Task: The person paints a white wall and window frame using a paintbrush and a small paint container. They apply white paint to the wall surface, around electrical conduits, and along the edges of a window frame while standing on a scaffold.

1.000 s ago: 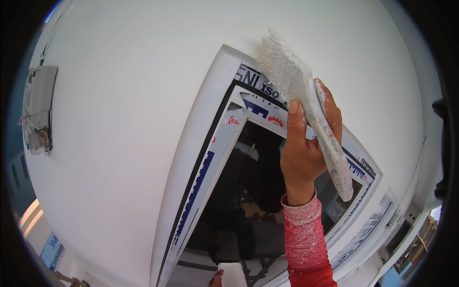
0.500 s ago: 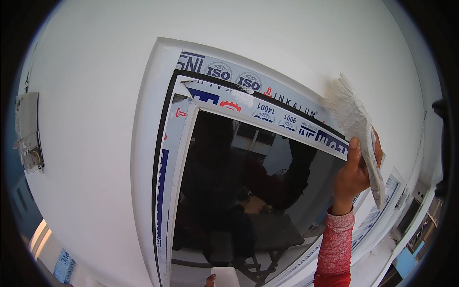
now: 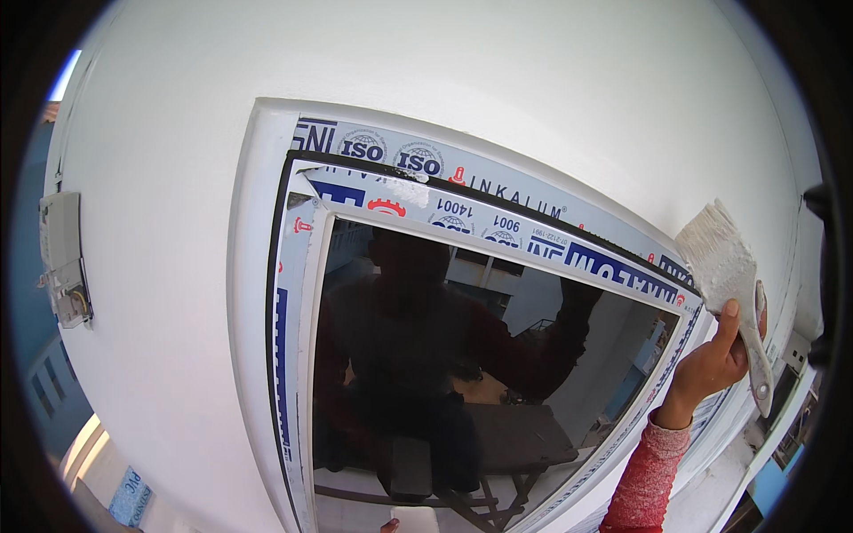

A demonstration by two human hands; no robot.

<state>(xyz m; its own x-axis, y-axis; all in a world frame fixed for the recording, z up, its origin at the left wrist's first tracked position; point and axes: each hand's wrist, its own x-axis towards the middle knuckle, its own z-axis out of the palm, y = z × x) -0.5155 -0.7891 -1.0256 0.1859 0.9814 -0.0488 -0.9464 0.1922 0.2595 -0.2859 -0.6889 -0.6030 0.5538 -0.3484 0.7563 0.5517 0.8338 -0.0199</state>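
Observation:
My right hand (image 3: 706,369) is closed round the handle of a wide paintbrush (image 3: 721,256), its bristles caked with white paint. The bristles point up and left against the white wall, at the upper right corner of the window frame (image 3: 498,209). Printed protective film covers the frame, and a white smear lies on its top edge. Only the fingertips of my left hand (image 3: 389,526) show at the lower edge, gripping the side of a pale, rounded container (image 3: 415,521). Most of that container is cut off, so its contents are hidden.
Dark window glass (image 3: 426,355) reflects me and a trestle-like stand. An open electrical box (image 3: 64,258) with bare wires is on the wall (image 3: 160,266) at left. A blue-printed pipe or package (image 3: 131,499) lies low at left. Another filmed frame stands beyond my right arm.
My right hand has moved the brush rightward and down along the wall above the frame to its right corner. The view has shifted, so the window sits further left and lower.

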